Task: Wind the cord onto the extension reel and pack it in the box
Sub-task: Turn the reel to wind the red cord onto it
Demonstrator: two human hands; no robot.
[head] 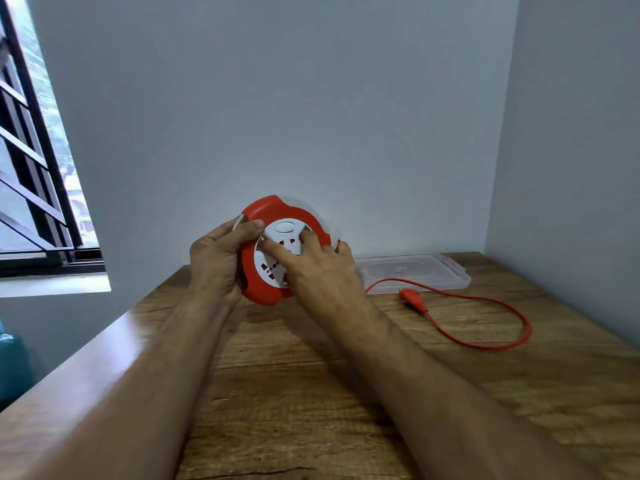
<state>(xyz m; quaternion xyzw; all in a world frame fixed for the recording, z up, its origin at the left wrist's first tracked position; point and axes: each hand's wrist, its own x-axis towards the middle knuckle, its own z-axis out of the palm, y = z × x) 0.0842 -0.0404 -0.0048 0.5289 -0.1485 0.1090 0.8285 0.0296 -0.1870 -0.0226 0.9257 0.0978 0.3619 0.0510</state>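
- The extension reel (277,249), red with a white socket face, is held upright above the far part of the wooden counter (311,393), its face turned toward the camera.
- The left hand (216,263) is closed around the reel's left rim, thumb on the front edge and fingers hidden behind it.
- The right hand (320,268) lies over the reel's white centre with fingers spread and the forefinger pressing on the face; it pinches nothing, and looks placed to turn the hub.
- The cord (485,323) leaves the reel on its right side, behind the right hand, and sweeps out in one loose loop on the counter to the reel's right; much of it is not yet wound.
- The plug (410,297) lies on the counter right of the reel, its long axis slanting away from it.
- A clear plastic box (415,273) sits flat right of the reel, just beyond the plug, by the wall.
- The slack lies to the right, so winding should draw it leftward; the right hand is nearer it.
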